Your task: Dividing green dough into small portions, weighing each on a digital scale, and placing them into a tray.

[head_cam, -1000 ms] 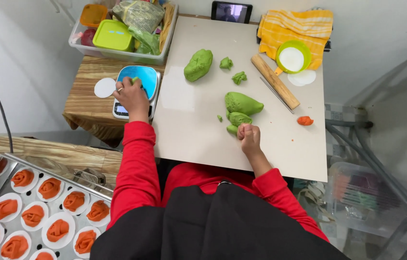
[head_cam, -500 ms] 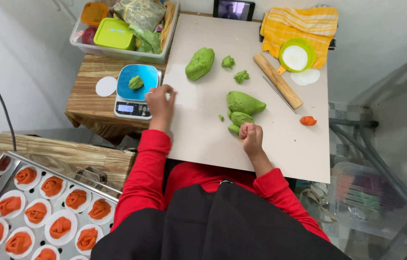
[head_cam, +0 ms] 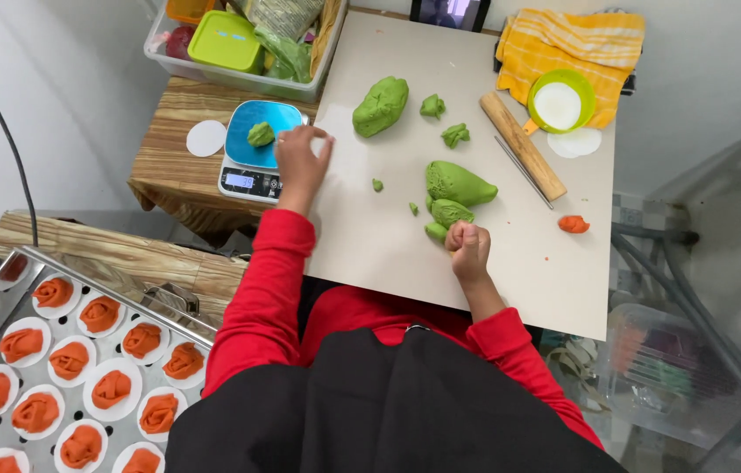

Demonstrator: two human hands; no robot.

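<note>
1. dough work was split between two spots: a small green dough piece lay on the blue pan of a kitchen scale, which stood on a wooden side table just left of the pale work board.
2. left hand had come back from the scale; a second earlier it rested on the pan, and now it hovered at the board's left edge, fingers loosely bent and grasping nothing that showed.
3. that shift left the piece alone on the pan, so the weighing looked free of the hand's touch.
4. right hand stayed clenched in a fist at the near end of the cut green dough chunks; whether it gripped anything inside i could not tell.
5. larger green dough lump and a wooden rolling pin sat farther up the board, untouched.
6. tray of orange dough roses on white rounds waited at lower left.
</note>
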